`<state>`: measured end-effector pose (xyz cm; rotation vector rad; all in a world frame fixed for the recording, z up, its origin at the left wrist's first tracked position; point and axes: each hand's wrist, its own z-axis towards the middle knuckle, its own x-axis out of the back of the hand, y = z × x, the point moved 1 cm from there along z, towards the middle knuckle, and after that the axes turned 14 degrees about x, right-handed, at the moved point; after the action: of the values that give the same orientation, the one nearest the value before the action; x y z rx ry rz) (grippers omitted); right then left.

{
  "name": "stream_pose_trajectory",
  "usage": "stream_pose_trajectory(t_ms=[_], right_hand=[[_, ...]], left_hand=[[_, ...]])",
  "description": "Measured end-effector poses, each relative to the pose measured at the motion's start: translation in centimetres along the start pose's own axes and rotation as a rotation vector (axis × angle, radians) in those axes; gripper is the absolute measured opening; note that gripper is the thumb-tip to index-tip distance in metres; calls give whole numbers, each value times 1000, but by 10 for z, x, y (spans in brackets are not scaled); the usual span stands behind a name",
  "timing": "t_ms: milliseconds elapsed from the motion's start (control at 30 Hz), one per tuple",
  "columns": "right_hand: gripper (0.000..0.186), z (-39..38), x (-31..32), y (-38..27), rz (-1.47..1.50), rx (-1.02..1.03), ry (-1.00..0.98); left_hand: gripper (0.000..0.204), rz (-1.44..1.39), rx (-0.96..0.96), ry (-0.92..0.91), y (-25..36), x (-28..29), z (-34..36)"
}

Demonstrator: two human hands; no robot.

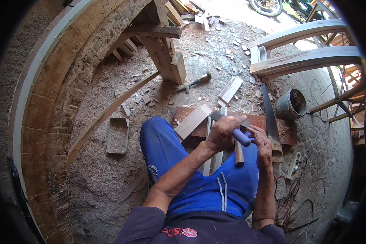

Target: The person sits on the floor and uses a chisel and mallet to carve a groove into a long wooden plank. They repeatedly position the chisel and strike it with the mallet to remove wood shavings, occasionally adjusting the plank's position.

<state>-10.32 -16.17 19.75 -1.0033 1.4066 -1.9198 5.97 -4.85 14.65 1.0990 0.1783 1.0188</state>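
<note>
I sit low with a reddish-brown board (286,132) in front of me. My left hand (223,133) is closed around a tool with a purple handle (241,138), seemingly a chisel, whose flat grey blade (216,116) sticks out to the upper left. My right hand (262,147) is beside the handle's end, its fingers loosely bent and apart. Below the purple handle, a wooden handle (239,154) lies over my thigh; its upper part is hidden. A pale wood block (192,122) rests on the board's left side, beside narrow pale strips (208,156) running between my legs.
A handsaw (269,110) and a bucket (290,104) are at right, near a power strip (293,166) and tangled cables (286,199). Another chisel-like tool (195,83) lies ahead. A curved beam (40,101) and shallow box (118,136) are left; a curved wooden frame (309,57) stands right.
</note>
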Motion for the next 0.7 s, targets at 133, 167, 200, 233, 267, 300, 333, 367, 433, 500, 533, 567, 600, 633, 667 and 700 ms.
stream_pose_trajectory(t_ms=[133,167,200,233,267,300,333,367,433,500,533,567,600,633,667,700], right_hand=[[46,31,-24,80,-458,-130,-90],[49,29,-32,101,-571,-171,-201],[52,28,-41,117,-676,-213,-324],[60,25,-49,125,-726,-227,-358],[61,23,-53,136,-742,-279,-346],[63,22,-55,146,-763,-329,-342],[62,21,-53,155,-741,-352,-324],[62,18,-49,163,-720,-375,-306],[62,26,-49,159,-622,-392,-251],[61,33,-46,141,-472,-403,-170],[61,36,-46,132,-478,-339,-65],[51,39,-41,125,-45,-503,17],[44,38,-30,138,175,-472,71],[38,42,-26,140,400,-437,110],[32,39,-24,142,480,-475,146],[33,40,-24,142,506,-534,142]], left_hand=[[30,-311,612,341,-7,67,30],[35,-498,614,428,-10,77,36],[38,-601,597,460,-18,88,40],[31,-762,611,444,-28,97,40],[24,-744,620,437,-36,97,40],[18,-728,629,438,-35,97,43],[15,-767,650,423,-33,94,45],[13,-808,671,406,-30,90,48],[14,-847,712,365,-33,86,47],[17,-857,766,299,-40,75,34],[16,-847,767,245,-43,71,26],[15,-836,768,193,-47,66,18],[22,-853,756,237,-46,55,17],[21,-864,733,261,-47,48,16],[21,-874,710,286,-48,43,14],[21,-882,681,313,-48,41,13]])
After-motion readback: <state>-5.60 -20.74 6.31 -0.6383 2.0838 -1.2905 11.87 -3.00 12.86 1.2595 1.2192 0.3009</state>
